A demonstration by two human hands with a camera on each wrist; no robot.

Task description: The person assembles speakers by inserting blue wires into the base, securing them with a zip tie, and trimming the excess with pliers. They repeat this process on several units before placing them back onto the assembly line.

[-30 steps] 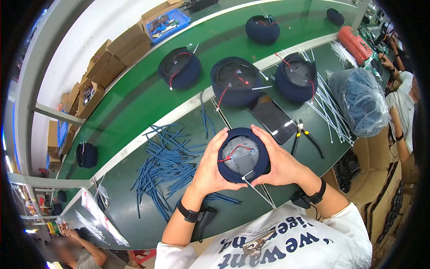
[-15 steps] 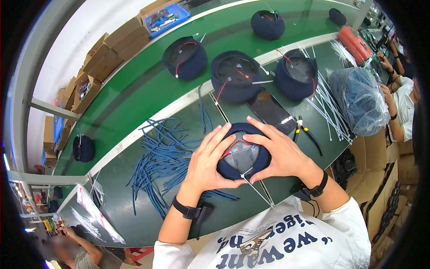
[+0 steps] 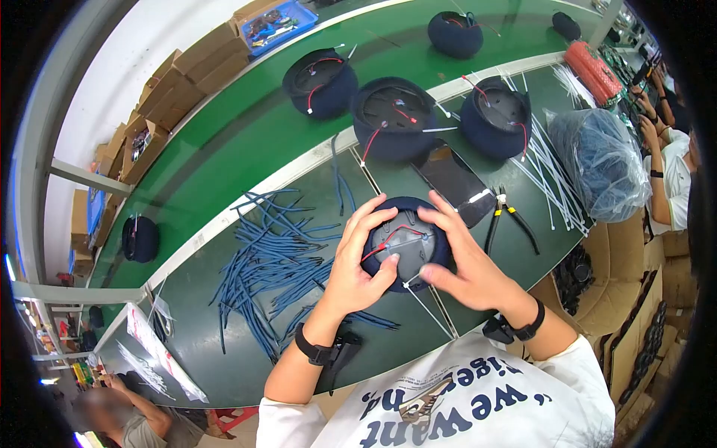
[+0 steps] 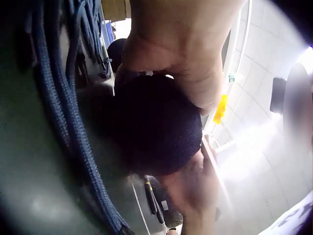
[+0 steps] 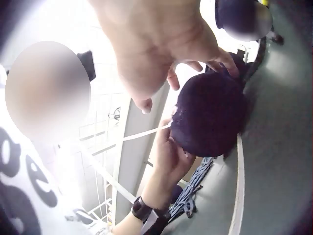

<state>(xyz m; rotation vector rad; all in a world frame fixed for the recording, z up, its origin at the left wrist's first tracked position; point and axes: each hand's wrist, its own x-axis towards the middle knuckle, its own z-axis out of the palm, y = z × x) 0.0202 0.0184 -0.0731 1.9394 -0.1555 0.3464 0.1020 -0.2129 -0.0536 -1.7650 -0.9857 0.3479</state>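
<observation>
A round navy fabric-covered shell (image 3: 441, 257) with a grey plastic inside and a red wire (image 3: 390, 237) is held over the table, hollow side toward the head camera. My left hand (image 3: 352, 272) grips its left rim, fingers round the outside and thumb over the inside. On the opposite side my right hand (image 3: 478, 272) touches the far rim with its fingertips, its thumb spread apart from the shell in the right wrist view. A white cable tie (image 3: 429, 310) is fastened at the near rim, its long tail pointing toward the body. The dark outer side (image 4: 161, 127) fills the left wrist view.
Several blue braided sleeves (image 3: 276, 261) lie left of the hands. Beyond are similar shells (image 3: 394, 138), a dark flat phone-like slab (image 3: 455, 179), cutters (image 3: 511, 216), loose white cable ties (image 3: 549, 187) and a clear bag (image 3: 601, 168). Another person sits at the right.
Both hands have shifted their hold on the shell. The left thumb has moved up over the inside, and the right thumb has lifted off the near rim. Shells on the green belt have drifted right.
</observation>
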